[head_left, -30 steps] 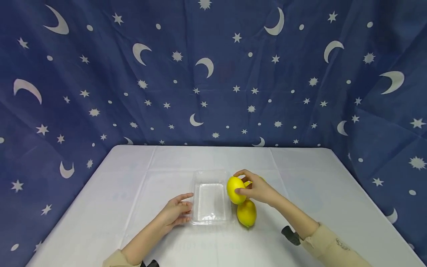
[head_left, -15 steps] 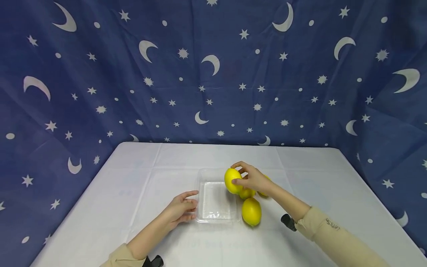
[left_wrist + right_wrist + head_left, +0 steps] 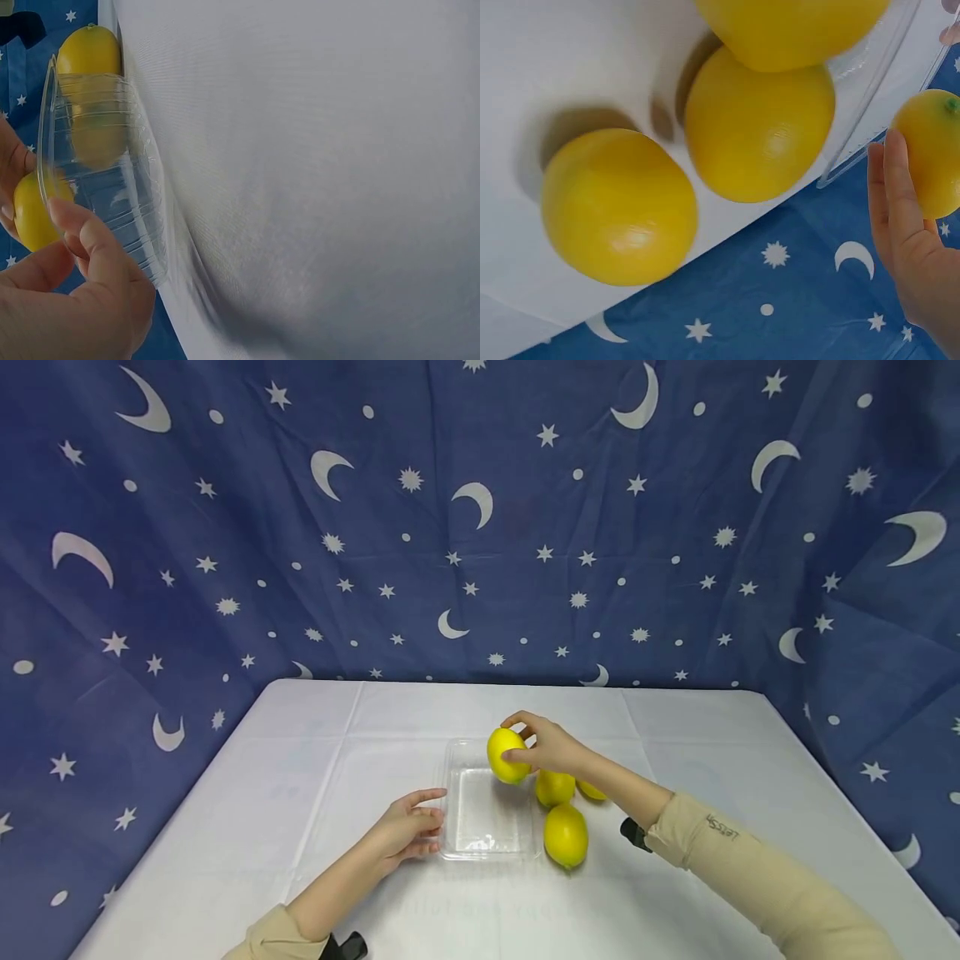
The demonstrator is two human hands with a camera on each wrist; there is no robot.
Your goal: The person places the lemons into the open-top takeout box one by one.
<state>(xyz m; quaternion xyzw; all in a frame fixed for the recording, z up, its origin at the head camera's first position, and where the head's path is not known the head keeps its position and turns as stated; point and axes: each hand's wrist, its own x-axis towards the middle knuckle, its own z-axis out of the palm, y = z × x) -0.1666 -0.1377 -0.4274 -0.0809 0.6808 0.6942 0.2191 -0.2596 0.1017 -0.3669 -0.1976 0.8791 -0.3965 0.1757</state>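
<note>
My right hand [image 3: 551, 747] holds a yellow lemon [image 3: 507, 757] between thumb and fingers, raised over the far part of a clear plastic container [image 3: 491, 857]. In the right wrist view, the green-tipped end of this held lemon [image 3: 930, 154] shows above the fingers. My left hand [image 3: 408, 831] touches the container's left side, fingers spread and fingertips right at the rim. Through the left wrist view, a fingertip of the left hand [image 3: 94, 277] overlaps the clear rim. Nothing lies inside the container.
Beside the container's right wall lie three more lemons: a near lemon [image 3: 566, 837], a middle lemon [image 3: 555, 788] and a far lemon [image 3: 592, 789] partly hidden by the right forearm. A white cloth covers the table [image 3: 337, 860]. A blue star-and-moon curtain [image 3: 480, 577] hangs behind it.
My right hand has carried its lemon leftward and away from me, from beside the container's right edge to over it. The other lemons have come into fuller view. The left hand stays at the container.
</note>
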